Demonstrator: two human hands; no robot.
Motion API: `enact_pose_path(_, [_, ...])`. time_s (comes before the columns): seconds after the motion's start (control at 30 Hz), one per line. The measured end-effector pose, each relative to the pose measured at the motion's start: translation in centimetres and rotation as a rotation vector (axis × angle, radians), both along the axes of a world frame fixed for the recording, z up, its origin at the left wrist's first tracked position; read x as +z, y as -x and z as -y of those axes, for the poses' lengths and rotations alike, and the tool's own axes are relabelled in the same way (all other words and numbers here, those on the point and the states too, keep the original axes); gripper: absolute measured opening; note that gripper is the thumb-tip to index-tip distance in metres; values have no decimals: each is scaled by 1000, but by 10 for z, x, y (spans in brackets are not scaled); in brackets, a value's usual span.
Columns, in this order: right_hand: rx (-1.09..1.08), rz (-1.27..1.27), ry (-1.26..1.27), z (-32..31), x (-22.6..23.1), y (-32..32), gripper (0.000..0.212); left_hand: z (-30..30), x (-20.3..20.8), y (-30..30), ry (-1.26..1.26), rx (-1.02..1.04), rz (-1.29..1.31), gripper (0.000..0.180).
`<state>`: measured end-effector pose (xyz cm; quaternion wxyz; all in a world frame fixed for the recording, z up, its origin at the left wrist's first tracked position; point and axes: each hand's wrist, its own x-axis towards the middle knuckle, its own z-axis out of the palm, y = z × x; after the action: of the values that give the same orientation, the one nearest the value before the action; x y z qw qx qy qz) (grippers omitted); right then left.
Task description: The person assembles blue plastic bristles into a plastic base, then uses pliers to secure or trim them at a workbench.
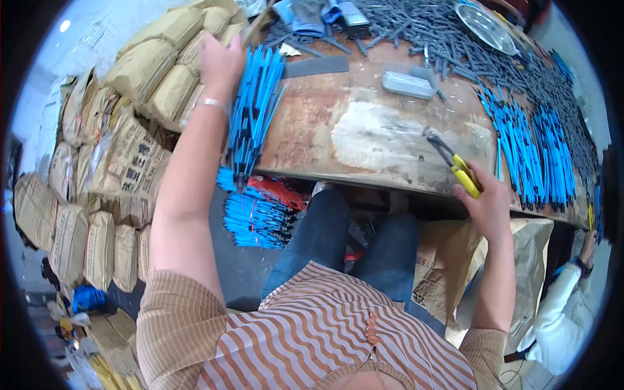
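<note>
My right hand (487, 200) is closed around the yellow handles of a pair of pliers (465, 175). The dark jaws point up and to the left over the worn wooden table (312, 136). At the table's left edge, my left hand (222, 62) is raised next to a bundle of thin blue rods with black ends (255, 97). Motion smears its fingers, and anything they may hold cannot be made out. Beyond the pliers, a clear plastic box (409, 82) lies on the tabletop, with a flat grey strip (316, 66) to its left.
Dark grey tubular parts (416, 29) heap along the far side, with a round clear-looking tray (486, 29) among them. More blue rods (520, 146) lie at right. Brown paper sacks (146, 65) stack at left. Tied blue rods (257, 218) sit below the table. Another person's white sleeve (562, 318) shows lower right.
</note>
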<state>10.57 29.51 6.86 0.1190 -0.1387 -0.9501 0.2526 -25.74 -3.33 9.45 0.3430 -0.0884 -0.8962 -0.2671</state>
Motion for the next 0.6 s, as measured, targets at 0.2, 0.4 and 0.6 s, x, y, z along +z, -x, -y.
enact_pose_path(0.2, [-44,-55,-263,-10,-31,31,46,-40,-14,-66,841,-704,-291,30])
enact_pose_path(0.4, [70,-264,-447,-34,-55,49,30,-83,8,-74,587,-806,-6,23])
enact_pose_path(0.6, [-472,-54,-632,-130,-62,61,28,-164,-5,-129,-114,-1137,512,21])
